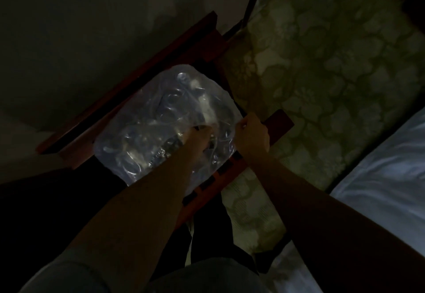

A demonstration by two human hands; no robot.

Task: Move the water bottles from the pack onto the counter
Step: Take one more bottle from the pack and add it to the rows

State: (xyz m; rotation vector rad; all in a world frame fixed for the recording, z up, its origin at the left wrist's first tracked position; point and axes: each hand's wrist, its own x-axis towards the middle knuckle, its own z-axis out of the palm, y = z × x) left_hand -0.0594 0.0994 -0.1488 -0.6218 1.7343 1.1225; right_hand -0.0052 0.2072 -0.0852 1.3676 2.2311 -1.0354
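both hands [201, 137] grip pack [147, 117] wrap (dim)

Glossy, crinkled clear plastic wraps the pack [161, 120], on a reddish wooden stand [147, 62] over patterned carpet [322, 62].

Two bare forearms are seen, uncovered from wrist to near the elbow. A short pale grey-blue sleeve [66, 267] is worn on the left arm, its edge lying just above the elbow. The same pale fabric of the shirt [207, 274] is seen at the bottom edge. Dark trousers [207, 230] are worn below it. In the dim light, no rings or watch can be made out.
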